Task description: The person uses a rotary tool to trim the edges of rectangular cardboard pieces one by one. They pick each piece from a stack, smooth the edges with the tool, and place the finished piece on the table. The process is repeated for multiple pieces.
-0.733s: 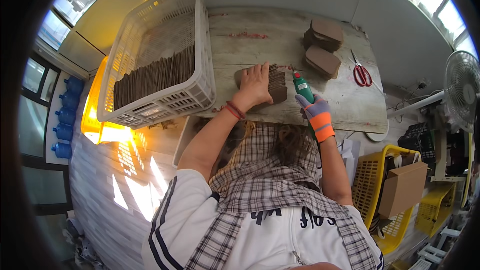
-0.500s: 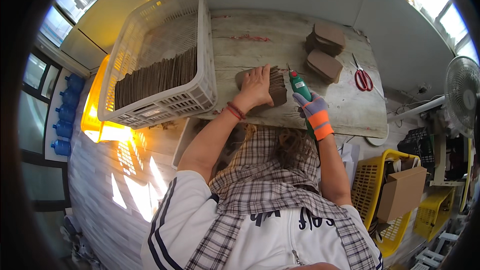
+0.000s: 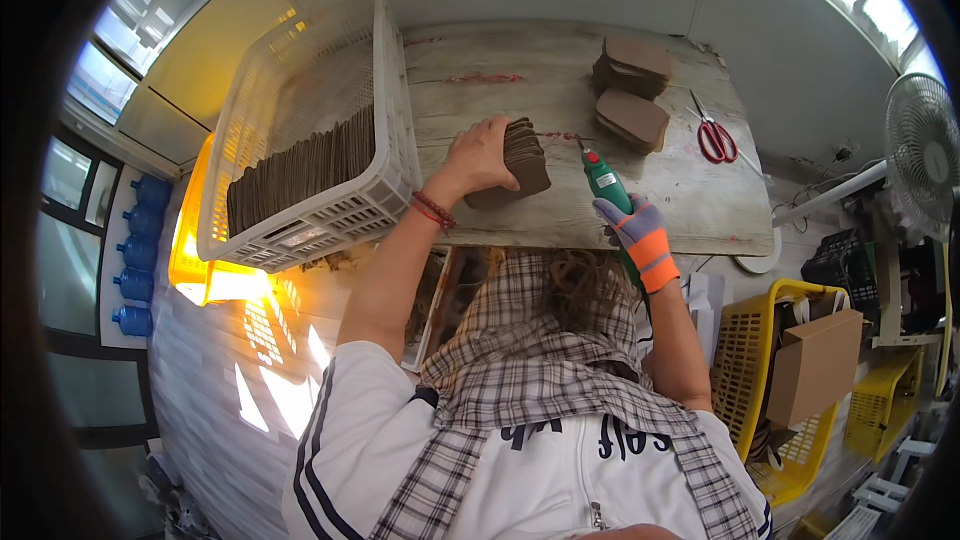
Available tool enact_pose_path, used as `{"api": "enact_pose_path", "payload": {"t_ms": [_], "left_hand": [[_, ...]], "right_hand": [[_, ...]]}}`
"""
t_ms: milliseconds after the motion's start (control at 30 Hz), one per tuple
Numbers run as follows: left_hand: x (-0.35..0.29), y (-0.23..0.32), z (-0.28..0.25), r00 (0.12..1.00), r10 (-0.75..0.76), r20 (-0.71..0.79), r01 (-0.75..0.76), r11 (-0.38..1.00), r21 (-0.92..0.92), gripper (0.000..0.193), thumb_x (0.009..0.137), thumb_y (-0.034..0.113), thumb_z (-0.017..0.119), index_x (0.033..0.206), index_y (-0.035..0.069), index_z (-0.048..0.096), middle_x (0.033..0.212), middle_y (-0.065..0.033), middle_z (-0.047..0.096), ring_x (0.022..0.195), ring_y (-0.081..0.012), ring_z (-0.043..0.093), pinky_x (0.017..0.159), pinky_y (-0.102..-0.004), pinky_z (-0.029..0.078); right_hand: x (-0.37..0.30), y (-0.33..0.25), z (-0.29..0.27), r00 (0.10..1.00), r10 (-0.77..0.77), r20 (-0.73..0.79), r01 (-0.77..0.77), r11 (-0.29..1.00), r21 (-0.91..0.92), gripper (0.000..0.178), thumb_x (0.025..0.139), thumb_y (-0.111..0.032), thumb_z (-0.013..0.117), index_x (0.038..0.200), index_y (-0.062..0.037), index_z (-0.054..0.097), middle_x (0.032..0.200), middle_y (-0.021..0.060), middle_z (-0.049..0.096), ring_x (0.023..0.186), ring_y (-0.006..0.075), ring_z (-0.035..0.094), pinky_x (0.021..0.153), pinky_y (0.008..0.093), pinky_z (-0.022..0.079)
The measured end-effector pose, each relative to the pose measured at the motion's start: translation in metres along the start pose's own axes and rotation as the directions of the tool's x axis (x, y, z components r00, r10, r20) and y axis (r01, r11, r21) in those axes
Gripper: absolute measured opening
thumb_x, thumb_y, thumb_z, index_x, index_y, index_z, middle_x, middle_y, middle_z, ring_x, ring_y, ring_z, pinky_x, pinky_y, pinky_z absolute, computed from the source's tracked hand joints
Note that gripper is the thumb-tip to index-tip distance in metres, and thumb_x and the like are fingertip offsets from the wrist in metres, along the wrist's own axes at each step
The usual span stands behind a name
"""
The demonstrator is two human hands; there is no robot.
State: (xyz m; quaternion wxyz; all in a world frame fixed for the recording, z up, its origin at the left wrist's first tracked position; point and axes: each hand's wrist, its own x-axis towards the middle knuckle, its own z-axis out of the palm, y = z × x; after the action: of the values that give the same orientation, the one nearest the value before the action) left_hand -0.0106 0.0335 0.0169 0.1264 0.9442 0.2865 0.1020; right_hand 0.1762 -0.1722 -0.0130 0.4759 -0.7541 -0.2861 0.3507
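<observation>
In the head view, my left hand [image 3: 482,155] clasps a brown stack [image 3: 526,168] of thin pieces on the table [image 3: 570,70], fingers at its far end and thumb at the near side. My right hand [image 3: 637,230], gloved, is closed around a green tool [image 3: 606,178].

The stack lies to the left of the tool's tip, with a bare gap between them. The tool slants from near right to far left; the stack's longer visible side seems to run far to near, though my palm hides part of it. My left hand is the nearer one to the stack.

To the left, close by my left wrist, stands a white crate [image 3: 398,165] with a row of brown pieces [image 3: 305,168] inside. Two more piles [image 3: 632,118] sit farther right, beyond the tool, with red-handled scissors [image 3: 717,142] beside them. I see nothing standing between tip and stack.
</observation>
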Motion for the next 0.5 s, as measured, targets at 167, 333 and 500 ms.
{"api": "enact_pose_path", "payload": {"t_ms": [167, 333, 500], "left_hand": [[-0.011, 0.002, 0.024, 0.996, 0.054, -0.076, -0.043, 0.99, 0.137, 0.089, 0.05, 0.028, 0.083, 0.125, 0.005, 0.039, 0.104, -0.0163, 0.054, 0.103, -0.0341, 0.051, 0.087, -0.0474, 0.041], [-0.036, 0.02, 0.001, 0.992, 0.021, -0.126, -0.033, 0.995, -0.094, 0.087, 0.053, 0.025, 0.079, 0.127, 0.007, 0.039, 0.116, -0.0179, 0.052, 0.107, -0.0358, 0.051, 0.09, -0.0438, 0.04], [-0.117, 0.017, -0.159, 0.924, -0.239, -0.297, 0.002, 0.782, -0.623, 0.088, 0.056, 0.009, 0.082, 0.132, 0.005, 0.037, 0.122, -0.0141, 0.051, 0.117, -0.0251, 0.049, 0.099, -0.0357, 0.04]], "right_hand": [[-0.016, 0.001, -0.002, 1.0, -0.023, 0.01, 0.023, 1.0, 0.012, 0.043, 0.076, -0.037, 0.076, 0.09, -0.0003, 0.059, 0.061, 0.0017, 0.057, 0.047, 0.0081, 0.05, 0.043, 0.0234, 0.038], [-0.02, 0.029, -0.013, 0.999, -0.037, -0.01, 0.037, 0.999, 0.025, 0.037, 0.077, -0.034, 0.075, 0.09, -0.0025, 0.062, 0.065, 0.0013, 0.059, 0.052, 0.0066, 0.05, 0.046, 0.0228, 0.038], [-0.014, 0.044, -0.027, 0.999, -0.036, -0.041, 0.038, 0.998, 0.05, 0.035, 0.079, -0.032, 0.074, 0.092, -0.0031, 0.06, 0.062, 0.0019, 0.058, 0.047, 0.0099, 0.052, 0.043, 0.0248, 0.041]]}}
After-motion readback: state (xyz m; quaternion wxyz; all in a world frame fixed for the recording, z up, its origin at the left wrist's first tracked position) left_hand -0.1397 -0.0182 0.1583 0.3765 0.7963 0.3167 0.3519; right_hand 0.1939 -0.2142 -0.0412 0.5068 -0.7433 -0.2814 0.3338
